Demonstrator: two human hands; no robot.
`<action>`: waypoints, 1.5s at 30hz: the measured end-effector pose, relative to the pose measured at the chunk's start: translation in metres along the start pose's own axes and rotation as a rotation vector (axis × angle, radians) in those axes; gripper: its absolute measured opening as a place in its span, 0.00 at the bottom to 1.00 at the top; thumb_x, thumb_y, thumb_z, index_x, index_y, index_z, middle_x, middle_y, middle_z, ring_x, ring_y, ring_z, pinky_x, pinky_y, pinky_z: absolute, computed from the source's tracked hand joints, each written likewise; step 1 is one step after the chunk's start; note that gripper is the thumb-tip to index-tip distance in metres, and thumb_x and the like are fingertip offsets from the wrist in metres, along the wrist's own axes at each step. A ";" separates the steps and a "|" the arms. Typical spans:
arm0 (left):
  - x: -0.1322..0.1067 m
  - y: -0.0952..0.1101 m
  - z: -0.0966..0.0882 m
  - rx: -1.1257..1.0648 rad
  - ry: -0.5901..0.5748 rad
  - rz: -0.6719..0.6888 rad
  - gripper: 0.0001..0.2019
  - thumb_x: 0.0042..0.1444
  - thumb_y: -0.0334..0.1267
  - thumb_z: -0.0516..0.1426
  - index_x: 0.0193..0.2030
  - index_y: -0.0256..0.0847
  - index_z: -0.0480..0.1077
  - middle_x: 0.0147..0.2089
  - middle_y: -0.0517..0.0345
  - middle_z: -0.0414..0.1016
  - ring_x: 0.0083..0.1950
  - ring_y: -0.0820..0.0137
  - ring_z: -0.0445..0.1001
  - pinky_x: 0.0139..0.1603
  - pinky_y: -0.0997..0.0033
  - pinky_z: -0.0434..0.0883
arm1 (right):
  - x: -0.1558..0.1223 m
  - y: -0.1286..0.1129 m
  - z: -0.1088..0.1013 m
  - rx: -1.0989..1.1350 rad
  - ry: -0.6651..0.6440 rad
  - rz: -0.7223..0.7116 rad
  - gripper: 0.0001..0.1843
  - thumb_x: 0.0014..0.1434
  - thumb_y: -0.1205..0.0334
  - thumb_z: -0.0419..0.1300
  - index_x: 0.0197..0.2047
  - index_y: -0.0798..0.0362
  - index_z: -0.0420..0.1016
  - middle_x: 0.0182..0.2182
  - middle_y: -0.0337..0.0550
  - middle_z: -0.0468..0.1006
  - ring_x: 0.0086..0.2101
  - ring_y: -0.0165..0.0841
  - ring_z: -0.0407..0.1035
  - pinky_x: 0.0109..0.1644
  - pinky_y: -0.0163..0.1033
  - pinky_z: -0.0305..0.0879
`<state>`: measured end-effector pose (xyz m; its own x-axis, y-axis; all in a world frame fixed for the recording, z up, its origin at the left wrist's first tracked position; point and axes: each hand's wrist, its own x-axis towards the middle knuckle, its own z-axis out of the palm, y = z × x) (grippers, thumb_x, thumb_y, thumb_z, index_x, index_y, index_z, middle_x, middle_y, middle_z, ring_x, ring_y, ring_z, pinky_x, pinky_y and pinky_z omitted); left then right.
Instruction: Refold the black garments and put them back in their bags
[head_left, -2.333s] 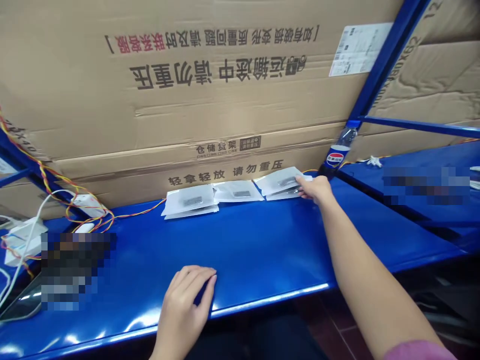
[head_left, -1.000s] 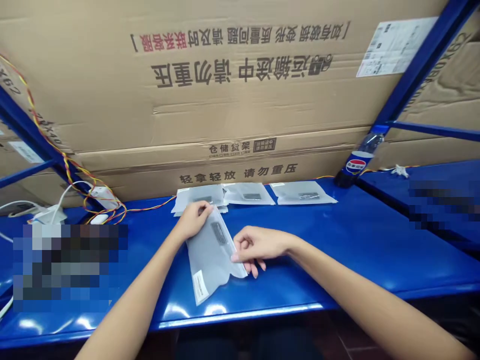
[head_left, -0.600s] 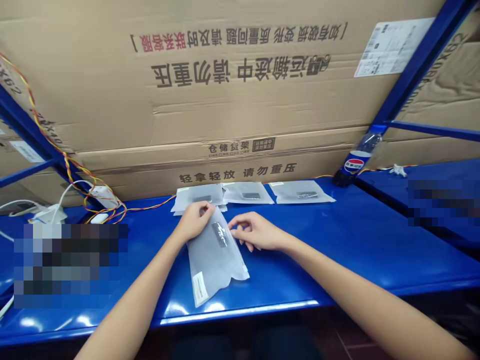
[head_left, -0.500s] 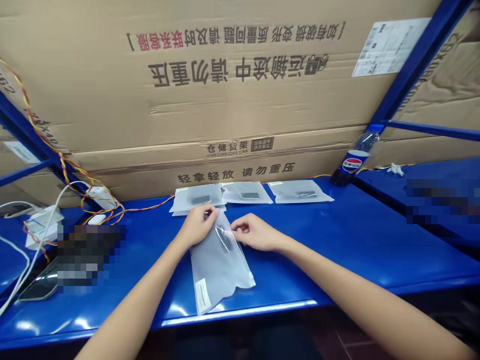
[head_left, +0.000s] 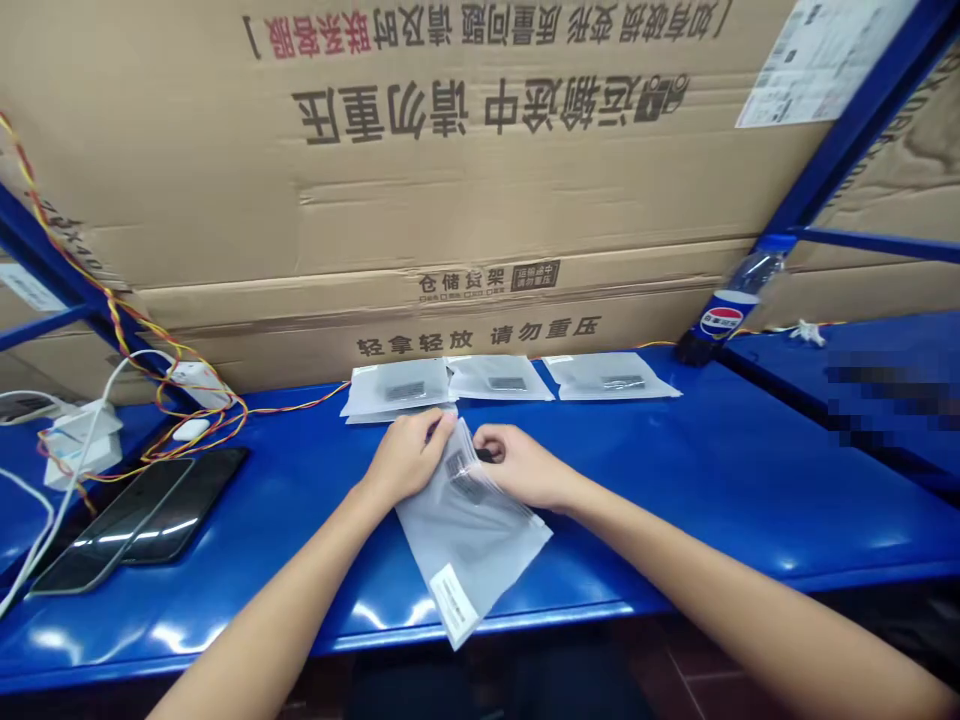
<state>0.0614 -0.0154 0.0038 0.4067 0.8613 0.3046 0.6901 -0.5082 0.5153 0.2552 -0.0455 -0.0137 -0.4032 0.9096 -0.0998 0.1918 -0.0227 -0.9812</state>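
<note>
A frosted plastic zip bag (head_left: 471,535) with a small dark part inside and a white label at its near corner lies on the blue shelf (head_left: 675,480). My left hand (head_left: 409,455) pinches the bag's far left corner. My right hand (head_left: 521,465) pinches the bag's top edge right beside it, fingers closed on it. The dark part (head_left: 465,478) sits just below both hands.
Three similar bags (head_left: 397,385) (head_left: 501,377) (head_left: 611,375) lie in a row against the cardboard boxes (head_left: 450,200). A dark phone (head_left: 142,520) and tangled wires (head_left: 172,410) with white adapters lie at left. A cola bottle (head_left: 727,310) leans by the blue upright at right.
The right hand brought a bag from the far right stack to the middle. Both hands have closed on its top edge, and the bag has swung its near end to the right.
</note>
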 end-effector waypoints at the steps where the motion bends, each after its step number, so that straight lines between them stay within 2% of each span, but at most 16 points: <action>1: 0.000 -0.002 -0.001 0.010 0.005 -0.002 0.25 0.75 0.51 0.45 0.28 0.44 0.67 0.28 0.55 0.76 0.30 0.63 0.71 0.36 0.65 0.62 | -0.002 -0.003 0.000 0.048 0.027 0.019 0.19 0.48 0.57 0.70 0.38 0.48 0.66 0.27 0.32 0.75 0.29 0.31 0.66 0.32 0.36 0.62; 5: 0.003 -0.009 -0.012 0.064 0.023 -0.001 0.27 0.76 0.51 0.43 0.29 0.43 0.71 0.29 0.52 0.78 0.31 0.61 0.72 0.37 0.64 0.64 | -0.011 -0.009 0.000 0.213 0.242 0.032 0.32 0.48 0.58 0.69 0.56 0.47 0.66 0.38 0.38 0.80 0.32 0.34 0.74 0.34 0.37 0.69; 10: 0.006 -0.024 -0.032 0.177 0.033 -0.024 0.27 0.75 0.51 0.44 0.30 0.43 0.74 0.29 0.50 0.79 0.32 0.59 0.75 0.38 0.64 0.64 | -0.035 0.012 -0.006 0.254 0.603 0.076 0.31 0.56 0.54 0.63 0.62 0.47 0.65 0.47 0.46 0.82 0.42 0.42 0.79 0.39 0.43 0.77; 12: 0.007 -0.031 -0.037 0.239 0.027 -0.031 0.26 0.73 0.52 0.47 0.31 0.43 0.76 0.30 0.49 0.80 0.33 0.58 0.76 0.37 0.64 0.64 | -0.049 0.025 -0.006 0.095 0.651 0.053 0.29 0.59 0.52 0.62 0.62 0.48 0.65 0.48 0.49 0.82 0.46 0.46 0.79 0.45 0.50 0.79; 15: 0.007 -0.039 -0.038 0.334 0.023 -0.045 0.22 0.70 0.51 0.51 0.32 0.42 0.78 0.31 0.46 0.81 0.35 0.55 0.78 0.37 0.64 0.66 | -0.069 0.038 0.001 -0.451 0.805 -0.047 0.24 0.64 0.49 0.59 0.59 0.52 0.70 0.51 0.58 0.80 0.54 0.57 0.73 0.57 0.66 0.72; 17: 0.007 -0.042 -0.037 0.385 0.030 -0.054 0.18 0.68 0.48 0.54 0.31 0.42 0.78 0.31 0.45 0.81 0.36 0.54 0.79 0.37 0.63 0.67 | -0.076 0.038 0.009 -0.739 0.918 -0.170 0.25 0.67 0.46 0.58 0.59 0.53 0.73 0.57 0.63 0.77 0.61 0.61 0.67 0.61 0.71 0.67; 19: 0.007 -0.042 -0.035 0.417 0.041 -0.055 0.16 0.66 0.45 0.55 0.31 0.42 0.77 0.32 0.45 0.81 0.37 0.53 0.79 0.39 0.62 0.68 | -0.078 0.034 0.018 -0.851 0.909 -0.315 0.29 0.67 0.42 0.60 0.64 0.52 0.72 0.62 0.62 0.74 0.64 0.60 0.65 0.65 0.69 0.66; 22: 0.006 -0.039 -0.032 0.440 0.063 -0.037 0.16 0.67 0.43 0.54 0.32 0.41 0.77 0.36 0.43 0.82 0.41 0.51 0.80 0.41 0.61 0.70 | -0.070 0.031 0.030 -0.935 0.735 -0.381 0.35 0.62 0.43 0.67 0.66 0.53 0.72 0.63 0.61 0.75 0.66 0.60 0.65 0.69 0.66 0.65; 25: 0.006 -0.035 -0.030 0.442 0.072 -0.007 0.16 0.68 0.42 0.52 0.33 0.41 0.78 0.37 0.42 0.82 0.43 0.50 0.80 0.43 0.60 0.70 | -0.061 0.031 0.035 -0.950 0.662 -0.322 0.21 0.62 0.56 0.63 0.57 0.53 0.78 0.57 0.58 0.80 0.63 0.59 0.69 0.67 0.64 0.68; 28: 0.006 -0.030 -0.025 0.420 0.056 0.028 0.16 0.69 0.41 0.53 0.33 0.42 0.78 0.36 0.44 0.82 0.42 0.52 0.80 0.44 0.60 0.71 | -0.061 0.028 0.027 -0.767 0.750 -0.283 0.12 0.65 0.61 0.56 0.47 0.49 0.79 0.49 0.53 0.83 0.54 0.53 0.77 0.59 0.57 0.74; 32: 0.003 -0.021 -0.013 0.379 0.023 0.089 0.16 0.71 0.43 0.53 0.37 0.42 0.79 0.39 0.45 0.83 0.45 0.53 0.80 0.47 0.59 0.72 | -0.077 0.030 -0.005 -0.411 1.026 -0.093 0.15 0.67 0.46 0.59 0.44 0.48 0.75 0.41 0.52 0.84 0.42 0.49 0.81 0.47 0.50 0.77; 35: -0.004 -0.006 0.000 0.288 0.002 0.179 0.15 0.72 0.46 0.54 0.41 0.42 0.79 0.43 0.47 0.83 0.49 0.55 0.80 0.52 0.58 0.74 | -0.091 0.047 -0.033 -0.440 1.201 0.098 0.21 0.63 0.42 0.61 0.48 0.50 0.73 0.41 0.56 0.83 0.42 0.53 0.79 0.47 0.54 0.76; 37: -0.011 0.007 0.010 0.141 -0.035 0.288 0.13 0.72 0.45 0.55 0.46 0.43 0.79 0.48 0.48 0.84 0.52 0.56 0.80 0.56 0.57 0.74 | -0.098 0.062 -0.046 -0.582 1.204 0.165 0.27 0.62 0.42 0.59 0.54 0.54 0.72 0.44 0.62 0.82 0.46 0.59 0.77 0.50 0.61 0.74; 40: -0.022 0.025 0.026 -0.027 -0.165 0.411 0.12 0.72 0.45 0.57 0.53 0.45 0.78 0.57 0.49 0.83 0.60 0.56 0.79 0.63 0.55 0.74 | -0.103 0.074 -0.051 -0.769 1.182 0.038 0.34 0.67 0.41 0.53 0.64 0.60 0.68 0.56 0.72 0.76 0.59 0.65 0.69 0.60 0.71 0.67; 43: -0.028 0.033 0.038 -0.020 -0.229 0.376 0.14 0.71 0.45 0.58 0.59 0.45 0.76 0.60 0.47 0.82 0.62 0.54 0.78 0.65 0.51 0.74 | -0.101 0.070 -0.044 -0.812 1.079 -0.142 0.36 0.70 0.38 0.52 0.68 0.57 0.66 0.63 0.68 0.73 0.64 0.58 0.66 0.67 0.66 0.64; 45: -0.028 0.031 0.041 0.002 -0.212 0.309 0.17 0.69 0.43 0.59 0.62 0.45 0.73 0.61 0.46 0.81 0.61 0.53 0.79 0.64 0.51 0.75 | -0.098 0.064 -0.039 -0.825 0.979 -0.146 0.38 0.68 0.35 0.55 0.67 0.56 0.69 0.60 0.64 0.76 0.62 0.57 0.70 0.65 0.63 0.67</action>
<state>0.0961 -0.0552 -0.0211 0.7113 0.6479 0.2726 0.5161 -0.7447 0.4232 0.3416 -0.1195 -0.0604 0.2862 0.8139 0.5057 0.8369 0.0447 -0.5456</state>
